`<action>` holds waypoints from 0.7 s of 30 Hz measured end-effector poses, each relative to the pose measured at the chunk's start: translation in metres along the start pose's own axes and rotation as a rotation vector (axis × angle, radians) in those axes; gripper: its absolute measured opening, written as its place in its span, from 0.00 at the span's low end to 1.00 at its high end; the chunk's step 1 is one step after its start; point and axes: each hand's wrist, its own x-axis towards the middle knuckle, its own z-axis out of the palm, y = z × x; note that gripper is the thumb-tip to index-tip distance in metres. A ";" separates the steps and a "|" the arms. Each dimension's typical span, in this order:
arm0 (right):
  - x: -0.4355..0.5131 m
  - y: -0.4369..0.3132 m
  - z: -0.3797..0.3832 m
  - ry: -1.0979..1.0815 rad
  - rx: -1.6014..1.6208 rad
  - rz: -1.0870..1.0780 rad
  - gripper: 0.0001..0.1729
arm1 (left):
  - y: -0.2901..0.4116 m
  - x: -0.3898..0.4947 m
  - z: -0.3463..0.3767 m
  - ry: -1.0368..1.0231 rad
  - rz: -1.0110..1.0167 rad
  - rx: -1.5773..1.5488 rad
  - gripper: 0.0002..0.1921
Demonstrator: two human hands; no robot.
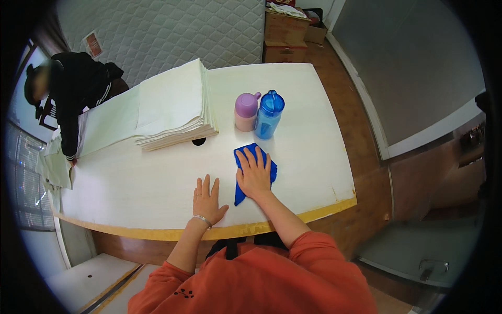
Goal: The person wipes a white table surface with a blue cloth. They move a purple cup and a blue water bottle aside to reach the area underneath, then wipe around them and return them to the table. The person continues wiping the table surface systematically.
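Observation:
My right hand lies flat with spread fingers on a blue cloth, pressing it to the white tabletop. To its left, my left hand, with a silver bracelet at the wrist, rests palm down and fingers apart near the table's front edge, holding nothing. Just beyond the cloth stand a blue plastic water bottle and a pink bottle with a purple lid, side by side. A thick stack of pale sheets lies left of the bottles, beside a black round hole in the tabletop.
Another person in a dark jacket leans over the table's far left end, one hand at its edge near crumpled pale fabric. A quilted mattress stands behind the table. Cardboard boxes are stacked beyond the far right corner.

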 end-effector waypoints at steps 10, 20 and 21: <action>0.062 -0.036 0.045 -0.030 0.034 0.009 0.34 | -0.016 -0.002 0.009 0.093 0.038 -0.085 0.51; -0.002 -0.075 0.036 -0.185 0.269 -0.382 0.31 | -0.032 -0.020 0.015 0.479 -0.036 -0.219 0.41; -0.004 -0.070 0.032 -0.161 0.281 -0.367 0.31 | -0.028 -0.017 0.015 0.486 -0.034 -0.234 0.41</action>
